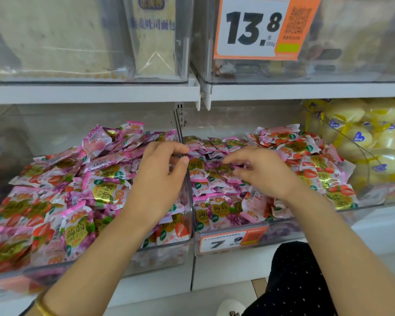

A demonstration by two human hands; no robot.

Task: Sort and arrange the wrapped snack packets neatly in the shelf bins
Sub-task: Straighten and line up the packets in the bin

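Head: left hand (pixel 162 174) pinches bin wall (pixel 190 190); right hand (pixel 262 172), relaxed, touches packets (pixel 214 179) behind "7.9" tag (pixel 228 241).

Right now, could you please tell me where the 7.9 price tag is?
In the head view, the 7.9 price tag sits centre-right, on the front wall of the clear bin that the right hand reaches into.

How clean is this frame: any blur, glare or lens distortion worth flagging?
Head view: the bin divider curves from wide-angle distortion; upper bins look hazy behind glare; left hand, right hand and pink packets stay sharp; bottom-left corner smears.
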